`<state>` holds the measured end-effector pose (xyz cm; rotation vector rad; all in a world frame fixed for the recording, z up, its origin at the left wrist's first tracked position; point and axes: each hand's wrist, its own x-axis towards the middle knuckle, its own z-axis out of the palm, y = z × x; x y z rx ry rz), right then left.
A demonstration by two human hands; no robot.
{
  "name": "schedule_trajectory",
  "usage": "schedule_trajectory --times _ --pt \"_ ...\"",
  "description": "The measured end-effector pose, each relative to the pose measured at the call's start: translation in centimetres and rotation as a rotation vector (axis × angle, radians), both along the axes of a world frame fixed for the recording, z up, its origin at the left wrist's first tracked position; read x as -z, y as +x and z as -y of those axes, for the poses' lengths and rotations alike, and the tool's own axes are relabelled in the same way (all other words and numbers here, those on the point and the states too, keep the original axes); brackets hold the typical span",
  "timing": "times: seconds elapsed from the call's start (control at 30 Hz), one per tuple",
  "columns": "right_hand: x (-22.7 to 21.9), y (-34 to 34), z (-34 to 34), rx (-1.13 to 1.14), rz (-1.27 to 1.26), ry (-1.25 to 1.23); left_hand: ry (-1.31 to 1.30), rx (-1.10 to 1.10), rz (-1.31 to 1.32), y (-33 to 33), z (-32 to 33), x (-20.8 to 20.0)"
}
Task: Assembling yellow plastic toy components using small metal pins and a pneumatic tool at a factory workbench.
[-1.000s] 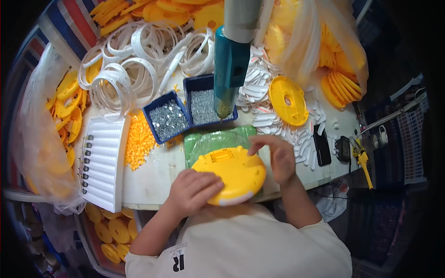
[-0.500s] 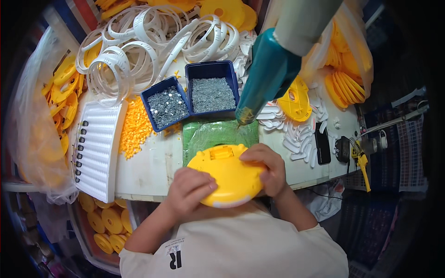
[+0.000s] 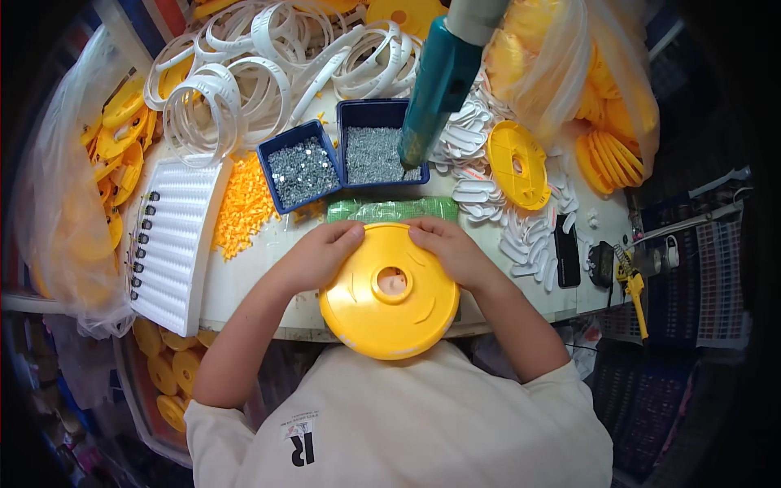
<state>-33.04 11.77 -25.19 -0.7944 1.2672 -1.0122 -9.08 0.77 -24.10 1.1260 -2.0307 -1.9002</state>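
I hold a round yellow plastic disc (image 3: 389, 293) with a centre hole flat in front of my chest, at the near edge of the white table (image 3: 260, 268). My left hand (image 3: 321, 254) grips its upper left rim and my right hand (image 3: 449, 250) its upper right rim. A green mat (image 3: 390, 210) lies just beyond the disc. A teal power screwdriver (image 3: 435, 85) hangs above the mat, its tip over the right blue tray.
Two blue trays of screws (image 3: 303, 172) (image 3: 376, 153) sit behind the mat. A white ribbed tray (image 3: 175, 236), small orange parts (image 3: 244, 203), white rings (image 3: 244, 73), another yellow disc (image 3: 517, 163), white clips (image 3: 529, 236), a phone (image 3: 567, 252) and bags of yellow discs (image 3: 602, 98) surround them.
The disc has been pulled toward me and turned to lie flat with its centre hole facing up. Both hands now sit on its far rim. The hanging screwdriver swung right.
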Motion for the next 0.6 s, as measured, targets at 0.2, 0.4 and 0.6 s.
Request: schedule_trajectory --times 0.2,0.4,0.6 --pt "1.0 -0.2 0.3 -0.043 -0.017 0.063 0.152 -0.004 -0.015 0.0 0.2 0.2" --pt "-6.7 1.6 -2.1 0.107 -0.379 -0.402 -0.377 -0.142 -0.248 0.8 -2.5 -6.1" --pt "-6.8 1.0 -2.3 0.041 -0.818 -0.999 -1.189 -0.067 -0.436 1.4 -3.1 -5.7"
